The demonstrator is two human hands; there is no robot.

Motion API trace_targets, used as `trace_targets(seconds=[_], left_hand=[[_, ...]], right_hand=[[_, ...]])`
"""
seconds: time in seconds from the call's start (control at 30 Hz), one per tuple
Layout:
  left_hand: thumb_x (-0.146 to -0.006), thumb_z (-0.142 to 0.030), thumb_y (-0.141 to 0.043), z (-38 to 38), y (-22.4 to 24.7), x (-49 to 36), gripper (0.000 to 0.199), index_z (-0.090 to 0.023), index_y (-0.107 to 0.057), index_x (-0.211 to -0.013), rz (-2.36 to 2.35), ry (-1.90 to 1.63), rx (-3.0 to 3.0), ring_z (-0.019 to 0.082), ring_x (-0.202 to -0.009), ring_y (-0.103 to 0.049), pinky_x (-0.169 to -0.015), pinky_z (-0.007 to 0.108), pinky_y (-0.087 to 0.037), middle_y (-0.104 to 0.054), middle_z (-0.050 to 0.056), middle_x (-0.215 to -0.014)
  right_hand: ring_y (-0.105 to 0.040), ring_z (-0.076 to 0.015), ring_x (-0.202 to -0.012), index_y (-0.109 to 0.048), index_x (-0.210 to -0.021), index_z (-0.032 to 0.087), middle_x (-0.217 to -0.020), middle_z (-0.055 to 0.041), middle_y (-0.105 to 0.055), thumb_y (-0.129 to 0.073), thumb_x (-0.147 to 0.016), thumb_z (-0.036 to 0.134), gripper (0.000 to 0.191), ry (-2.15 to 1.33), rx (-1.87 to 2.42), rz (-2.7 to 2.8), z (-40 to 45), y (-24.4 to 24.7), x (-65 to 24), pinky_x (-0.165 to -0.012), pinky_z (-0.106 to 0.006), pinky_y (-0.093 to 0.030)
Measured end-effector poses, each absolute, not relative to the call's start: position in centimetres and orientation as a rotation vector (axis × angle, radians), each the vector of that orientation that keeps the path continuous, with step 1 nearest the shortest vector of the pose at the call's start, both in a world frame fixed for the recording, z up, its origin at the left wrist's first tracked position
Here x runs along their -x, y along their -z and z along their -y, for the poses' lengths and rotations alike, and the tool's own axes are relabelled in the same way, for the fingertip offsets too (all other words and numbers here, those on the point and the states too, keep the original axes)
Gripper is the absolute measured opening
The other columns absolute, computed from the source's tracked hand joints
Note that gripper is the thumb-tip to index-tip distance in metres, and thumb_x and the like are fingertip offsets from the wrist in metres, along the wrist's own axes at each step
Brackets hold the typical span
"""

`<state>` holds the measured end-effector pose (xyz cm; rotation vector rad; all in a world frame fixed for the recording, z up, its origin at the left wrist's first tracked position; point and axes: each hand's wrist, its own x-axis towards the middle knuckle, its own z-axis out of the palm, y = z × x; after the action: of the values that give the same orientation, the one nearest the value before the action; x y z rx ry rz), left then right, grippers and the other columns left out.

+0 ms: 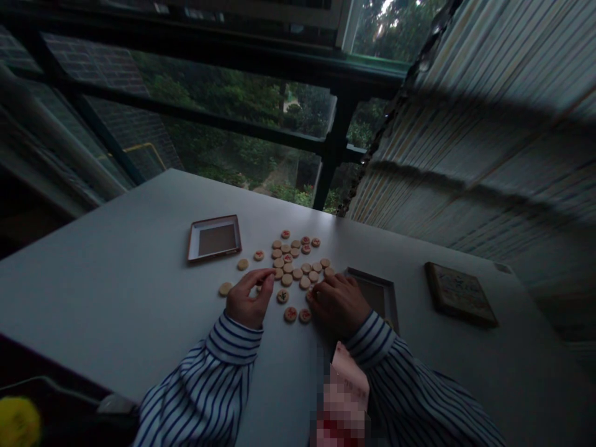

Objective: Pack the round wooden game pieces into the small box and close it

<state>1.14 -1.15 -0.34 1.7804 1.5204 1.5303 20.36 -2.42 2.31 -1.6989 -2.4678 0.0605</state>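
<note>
Round wooden Chinese chess pieces [287,268] lie in a loose cluster on the white table, many with plain faces up, some showing red characters. My left hand [249,298] is at the cluster's left edge, thumb and forefinger pinched beside a piece; what is between the tips, if anything, is hidden. Curled downward, my right hand [339,301] has its fingertips on a piece [310,297] at the cluster's lower right. Between the hands sits a piece with a dark character [282,296]. Two red-marked pieces [290,314] are nearer me.
A shallow box lid or tray [190,243] is at the back left. Another open tray [392,295] lies partly behind my right hand. Farther right rests a flat, dark printed box [460,295]. A pink paper [349,379] is by my right sleeve. Windows and a curtain border the table.
</note>
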Motion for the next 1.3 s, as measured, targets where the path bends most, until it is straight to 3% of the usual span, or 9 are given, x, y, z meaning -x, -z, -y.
trace_targets(seconds=[0.13, 0.3, 0.47, 0.67, 1.3], left_hand=[[-0.075, -0.030, -0.052, 1.0, 0.3, -0.6, 0.020, -0.017, -0.063, -0.083, -1.549, -1.571, -1.736, 0.013, -0.067, -0.062, -0.061, 0.025, -0.053, -0.067, 0.003, -0.078], [-0.075, -0.030, -0.052, 1.5, 0.3, 1.0, 0.020, -0.016, -0.063, -0.086, -1.599, -1.590, -1.722, 0.013, -0.067, -0.062, -0.062, 0.025, -0.053, -0.066, 0.004, -0.081], [-0.074, -0.030, -0.053, 2.7, 1.1, 2.9, 0.021, -0.017, -0.062, -0.088, -1.638, -1.501, -2.001, 0.015, -0.072, -0.061, -0.061, 0.027, -0.052, -0.066, 0.006, -0.086], [-0.073, -0.025, -0.056, 3.1, 2.4, 3.5, 0.024, -0.018, -0.057, -0.095, -1.617, -1.316, -2.482, 0.021, -0.086, -0.060, -0.076, 0.036, -0.049, -0.065, 0.009, -0.093], [-0.074, -0.030, -0.053, 2.9, 5.1, 2.8, 0.022, -0.016, -0.058, -0.090, -1.710, -1.217, -2.607, 0.017, -0.074, -0.060, -0.067, 0.029, -0.047, -0.066, 0.007, -0.082]], right_hand=[[-0.050, -0.0193, -0.085, -0.061, -0.080, 0.021, -0.082, -0.0064, -0.060, -0.040, -0.083, 0.041, 0.029, -0.072, 1.722, 2.467, 2.5, -2.3, -20.3, -0.073, -0.034, -0.028], [-0.049, -0.0199, -0.088, -0.058, -0.094, 0.022, -0.089, -0.0061, -0.060, -0.042, -0.081, 0.042, 0.028, -0.081, 1.706, 2.398, 2.7, -2.6, -20.6, -0.074, -0.034, -0.029], [-0.049, -0.0201, -0.089, -0.057, -0.093, 0.021, -0.092, -0.0067, -0.060, -0.048, -0.079, 0.036, 0.023, -0.102, 1.626, 2.361, 2.5, -3.2, -20.4, -0.072, -0.032, -0.030], [-0.049, -0.0187, -0.089, -0.057, -0.090, 0.021, -0.091, -0.0054, -0.060, -0.048, -0.079, 0.029, 0.017, -0.086, 1.476, 2.432, 2.8, -4.6, -18.5, -0.074, -0.031, -0.031], [-0.048, -0.0184, -0.086, -0.057, -0.092, 0.022, -0.085, -0.0040, -0.062, -0.046, -0.079, 0.019, 0.018, -0.118, 1.278, 2.387, 2.6, -2.2, -14.7, -0.077, -0.032, -0.030]])
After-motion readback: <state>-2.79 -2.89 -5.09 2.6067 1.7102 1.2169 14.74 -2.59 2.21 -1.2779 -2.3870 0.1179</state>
